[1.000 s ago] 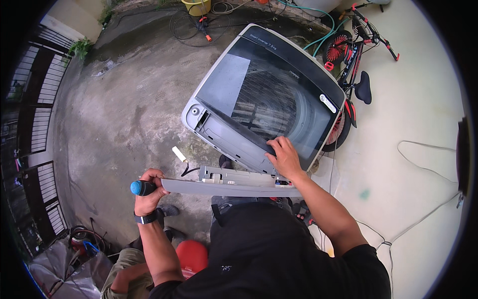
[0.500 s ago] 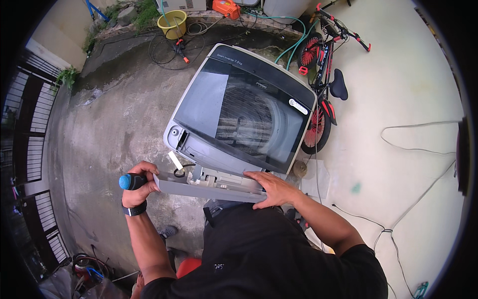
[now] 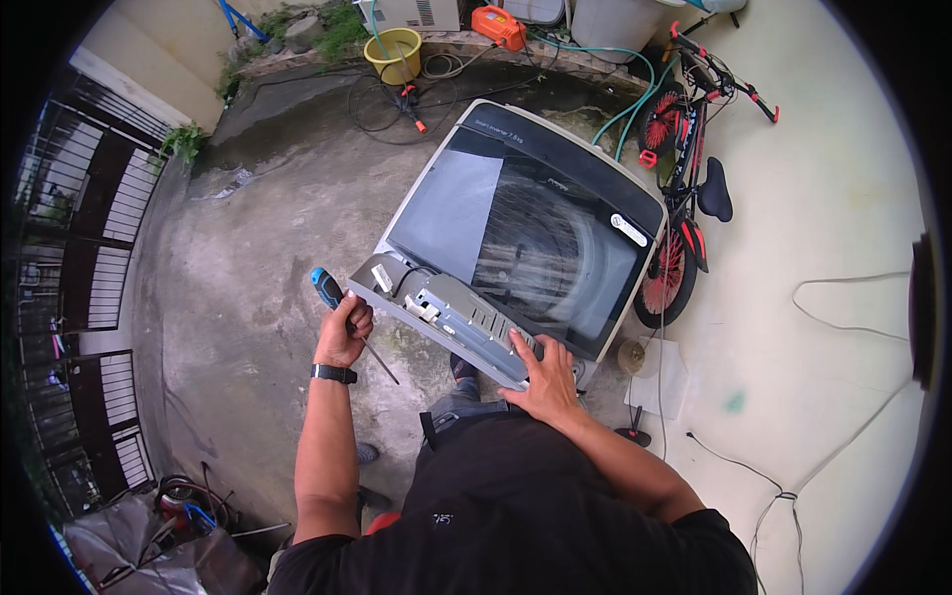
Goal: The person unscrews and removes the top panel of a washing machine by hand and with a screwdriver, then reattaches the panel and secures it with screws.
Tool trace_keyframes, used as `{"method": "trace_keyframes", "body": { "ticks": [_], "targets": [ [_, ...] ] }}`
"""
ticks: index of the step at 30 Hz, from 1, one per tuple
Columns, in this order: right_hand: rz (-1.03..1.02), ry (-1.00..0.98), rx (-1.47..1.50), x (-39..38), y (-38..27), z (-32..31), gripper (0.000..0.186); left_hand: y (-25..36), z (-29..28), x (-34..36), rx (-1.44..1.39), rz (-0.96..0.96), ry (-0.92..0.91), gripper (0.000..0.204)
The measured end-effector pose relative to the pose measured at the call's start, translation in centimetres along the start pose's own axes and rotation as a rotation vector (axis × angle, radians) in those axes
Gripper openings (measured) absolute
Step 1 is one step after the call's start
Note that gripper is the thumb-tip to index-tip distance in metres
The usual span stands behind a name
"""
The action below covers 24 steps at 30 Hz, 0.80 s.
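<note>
In front of me stands a top-loading washing machine (image 3: 535,233) with a dark see-through lid. Its grey control panel (image 3: 501,362) lies turned over along the near edge, baring a slotted housing (image 3: 474,312), a white connector (image 3: 421,309) and a dark cable. My left hand (image 3: 344,335), beside the panel's left corner, is closed round a screwdriver (image 3: 325,286) with a blue and black handle; the shaft points down toward me. At the panel's right end, my right hand (image 3: 545,385) grips it, thumb at the near edge and fingers over the housing.
A red and black bicycle (image 3: 684,188) leans by the pale wall at the right. Behind the machine are a yellow basin (image 3: 395,58), an orange pressure washer (image 3: 499,27) and hoses. A barred gate (image 3: 94,268) runs along the left. Plastic-wrapped things (image 3: 149,540) lie at lower left.
The panel has tipped from on edge to lying over the machine's front, inner side up. My left hand has come off its end, and the screwdriver's shaft now shows. The view has shifted.
</note>
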State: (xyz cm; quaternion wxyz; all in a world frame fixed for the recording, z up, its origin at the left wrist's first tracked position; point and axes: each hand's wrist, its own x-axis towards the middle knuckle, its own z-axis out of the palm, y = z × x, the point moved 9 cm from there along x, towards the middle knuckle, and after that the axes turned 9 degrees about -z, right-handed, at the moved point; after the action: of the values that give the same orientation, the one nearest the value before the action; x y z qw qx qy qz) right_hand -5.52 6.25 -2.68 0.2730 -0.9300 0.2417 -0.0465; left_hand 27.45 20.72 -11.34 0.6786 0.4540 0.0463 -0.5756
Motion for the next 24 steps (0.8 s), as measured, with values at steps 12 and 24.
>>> {"method": "trace_keyframes", "body": {
  "ticks": [12, 24],
  "targets": [
    [0.003, -0.043, -0.266, 0.1, -1.7, 3.4, 0.112, -2.7, -4.2, 2.9, 0.264, -0.132, 0.462, 0.046],
    [-0.303, 0.115, 0.158, 8.9, -7.4, 2.9, 0.034, -4.9, -6.6, 3.7, 0.176, -0.083, 0.487, 0.034]
  ]
}}
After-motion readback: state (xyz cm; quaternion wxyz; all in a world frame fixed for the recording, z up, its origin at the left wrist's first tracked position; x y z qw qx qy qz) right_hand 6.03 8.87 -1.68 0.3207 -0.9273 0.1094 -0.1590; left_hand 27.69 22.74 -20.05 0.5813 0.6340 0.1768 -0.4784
